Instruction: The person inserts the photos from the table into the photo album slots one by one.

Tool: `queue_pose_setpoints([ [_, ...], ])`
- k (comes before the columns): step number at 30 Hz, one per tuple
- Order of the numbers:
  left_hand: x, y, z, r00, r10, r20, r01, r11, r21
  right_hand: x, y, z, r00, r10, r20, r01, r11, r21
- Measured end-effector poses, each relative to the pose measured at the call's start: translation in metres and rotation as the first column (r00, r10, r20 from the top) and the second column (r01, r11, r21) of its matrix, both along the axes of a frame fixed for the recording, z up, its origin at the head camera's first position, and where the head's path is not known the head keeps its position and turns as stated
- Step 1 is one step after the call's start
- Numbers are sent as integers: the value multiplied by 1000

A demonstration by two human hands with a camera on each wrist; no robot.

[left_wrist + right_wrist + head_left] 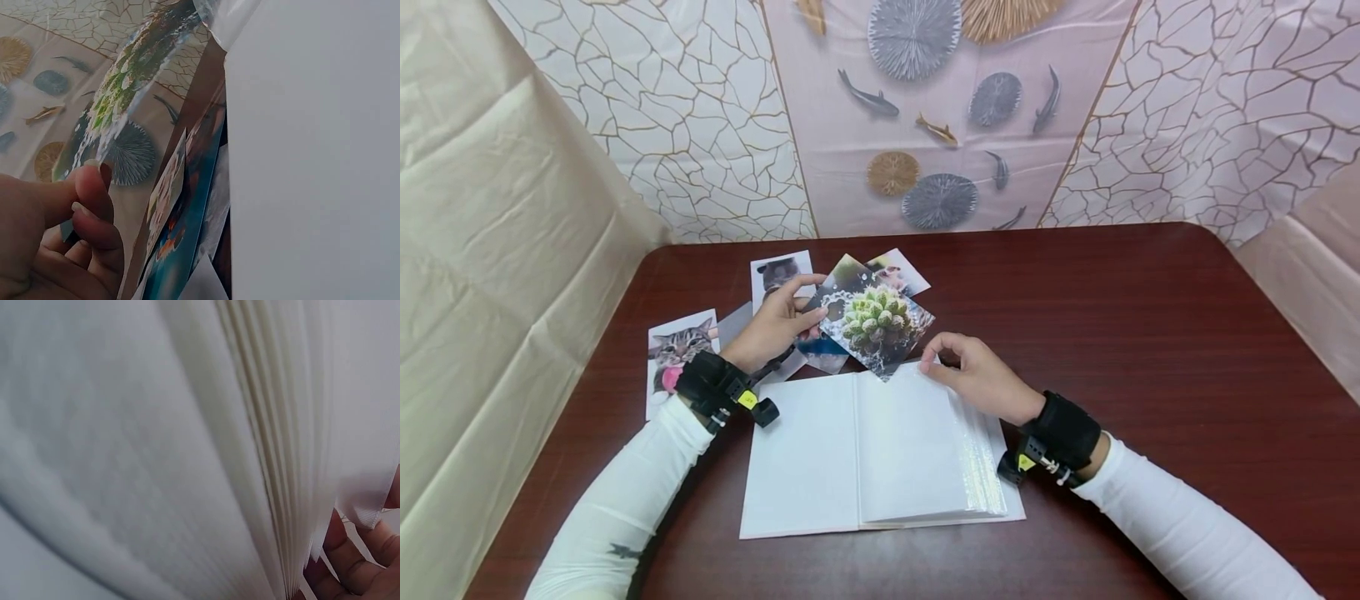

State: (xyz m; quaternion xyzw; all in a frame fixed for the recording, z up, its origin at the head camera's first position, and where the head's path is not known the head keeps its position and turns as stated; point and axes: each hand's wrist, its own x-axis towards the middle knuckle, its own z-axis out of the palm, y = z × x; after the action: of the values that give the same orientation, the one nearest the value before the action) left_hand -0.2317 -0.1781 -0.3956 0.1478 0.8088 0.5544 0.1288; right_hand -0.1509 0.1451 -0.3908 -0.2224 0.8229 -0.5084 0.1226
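My left hand [777, 327] pinches the left corner of a photo print of a green cactus [877, 320] between thumb and fingers. In the left wrist view, the cactus print [122, 94] is tilted up from that hand. Its lower corner reaches the top edge of an open white photo album [801, 458], near the spine. At the album's upper right corner, my right hand [981, 377] pinches the top of a page. The right wrist view has a clear sleeve corner [365, 509] between the fingers, beside the fanned pages [269, 437].
Left of the album lies a cat photo [683, 346]. Another animal photo [778, 271] lies behind my left hand, and further prints, one of them a pinkish photo [904, 271], lie partly under the cactus print. All rest on a dark red-brown table [1120, 308] before a patterned cloth backdrop [940, 125].
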Motion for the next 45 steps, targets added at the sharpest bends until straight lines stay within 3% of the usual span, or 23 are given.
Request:
queue_pose_setpoints([
  [9,1,-1,-1,999,-20,-48,20,1000,-4,-1,0,-2,999,-33,4,33,999,-23],
  [22,0,3,1,994,-44,-98,40,998,-44,-2,3,5,984,-89,155,94,995,-22],
  [45,-3,10,6,994,-78,-77,73,995,-72,-1,3,3,990,-50,135,62,994,-88],
])
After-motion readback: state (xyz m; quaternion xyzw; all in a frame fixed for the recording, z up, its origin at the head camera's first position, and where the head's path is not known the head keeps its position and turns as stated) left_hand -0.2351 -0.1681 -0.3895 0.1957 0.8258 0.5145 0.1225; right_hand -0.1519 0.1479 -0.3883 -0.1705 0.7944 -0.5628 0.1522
